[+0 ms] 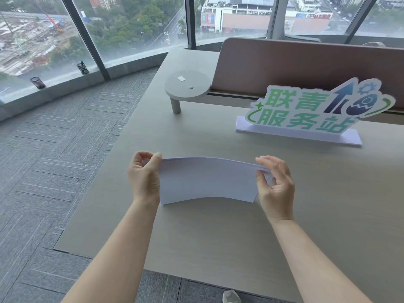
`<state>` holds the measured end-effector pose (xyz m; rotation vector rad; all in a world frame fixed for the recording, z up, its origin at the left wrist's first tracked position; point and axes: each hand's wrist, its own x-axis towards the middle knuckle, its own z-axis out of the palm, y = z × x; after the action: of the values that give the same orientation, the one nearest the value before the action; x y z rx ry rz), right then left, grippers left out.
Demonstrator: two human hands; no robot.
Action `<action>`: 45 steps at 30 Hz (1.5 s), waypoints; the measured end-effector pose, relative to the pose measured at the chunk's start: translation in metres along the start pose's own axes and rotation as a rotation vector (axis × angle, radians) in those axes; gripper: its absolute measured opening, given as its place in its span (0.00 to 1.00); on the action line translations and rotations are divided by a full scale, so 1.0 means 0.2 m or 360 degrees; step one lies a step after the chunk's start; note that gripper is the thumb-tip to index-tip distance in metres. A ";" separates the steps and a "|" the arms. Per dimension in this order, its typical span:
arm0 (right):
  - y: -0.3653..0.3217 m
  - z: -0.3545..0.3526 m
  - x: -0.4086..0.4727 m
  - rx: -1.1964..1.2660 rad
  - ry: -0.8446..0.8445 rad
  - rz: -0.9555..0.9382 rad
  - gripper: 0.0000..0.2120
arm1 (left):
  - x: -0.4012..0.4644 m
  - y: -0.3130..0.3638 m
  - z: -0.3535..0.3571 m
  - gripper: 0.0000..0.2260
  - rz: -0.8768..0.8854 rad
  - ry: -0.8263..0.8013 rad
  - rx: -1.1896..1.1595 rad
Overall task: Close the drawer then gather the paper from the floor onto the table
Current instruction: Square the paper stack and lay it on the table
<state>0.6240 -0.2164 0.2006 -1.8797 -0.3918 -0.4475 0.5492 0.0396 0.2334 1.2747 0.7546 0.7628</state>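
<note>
Paper (207,180) stands on its long lower edge on the pale counter (218,237), held at its two short ends by a person seen from a head-worn camera. The left hand (144,176) pinches the left end between thumb and fingers; the right hand (275,186) pinches the right end the same way, each grip closed on the sheets. The stack bows slightly and looks to be several sheets thick. Behind it on the counter stand a green-lettered sign (306,110) and a small round shelf (188,86) beside a brown divider (306,66). No drawer shows in this view, and the carpet (54,149) in sight carries no loose sheets, so the gathering step appears to be at its end, with the stack being squared against the counter. The next move likely calls for tipping the stack flat and letting go with both hands, keeping the edges aligned so that the sheets do not fan out.
</note>
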 end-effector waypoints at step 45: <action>0.13 0.09 -0.02 0.0376 -0.0173 0.0846 0.12 | 0.06 -0.17 -0.11 0.12 -0.0237 -0.0490 0.0252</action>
<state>0.6350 -0.2078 0.1720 -1.6955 -0.0044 0.0576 0.5393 0.0574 0.1952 1.4210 0.6588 0.3798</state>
